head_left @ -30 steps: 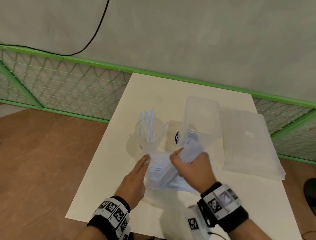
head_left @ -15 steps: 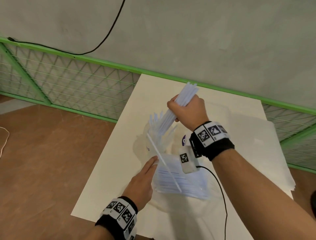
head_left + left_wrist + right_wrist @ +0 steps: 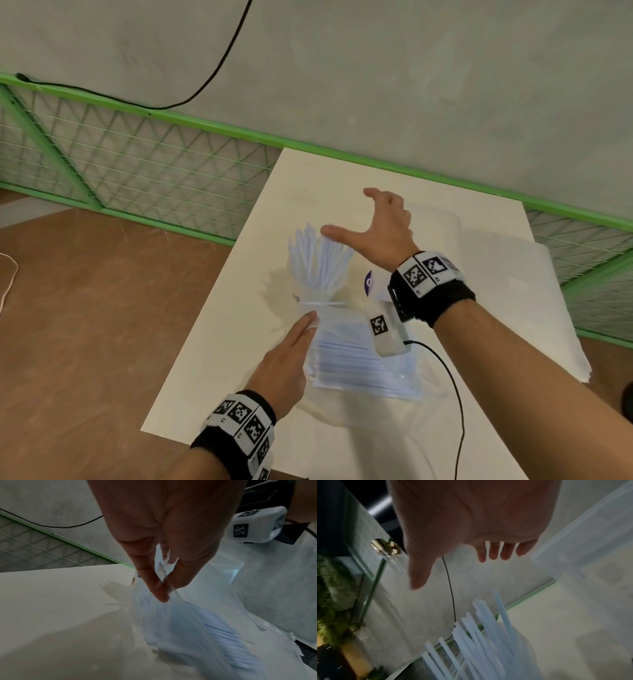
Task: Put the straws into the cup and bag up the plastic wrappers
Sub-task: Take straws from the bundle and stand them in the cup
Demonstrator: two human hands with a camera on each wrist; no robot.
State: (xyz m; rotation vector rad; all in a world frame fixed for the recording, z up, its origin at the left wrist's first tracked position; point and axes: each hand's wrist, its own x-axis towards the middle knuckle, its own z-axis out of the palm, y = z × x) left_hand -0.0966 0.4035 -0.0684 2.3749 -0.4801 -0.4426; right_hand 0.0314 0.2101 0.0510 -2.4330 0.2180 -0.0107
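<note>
A clear cup (image 3: 317, 291) stands mid-table, full of pale blue straws (image 3: 318, 260) that fan out upward (image 3: 479, 635). My right hand (image 3: 347, 212) hovers just above and behind them, fingers spread and holding nothing (image 3: 455, 572). One loose straw (image 3: 322, 304) lies across the cup's near side. In front of the cup lies a clear zip bag (image 3: 363, 363) with several long white pieces inside. My left hand (image 3: 310, 318) pinches the bag's zip edge (image 3: 163, 585) between thumb and finger.
A stack of clear plastic sheets (image 3: 548, 291) covers the table's right side. A purple-marked item (image 3: 368, 284) sits right of the cup. A clear box (image 3: 590, 534) is near my right hand. Green mesh fencing (image 3: 154, 178) runs behind; the table's left edge (image 3: 205, 325) drops to brown floor.
My right hand lifted a bundle of straws from the bag to the cup, let go, and now hangs open above it. The left hand stayed at the bag's edge.
</note>
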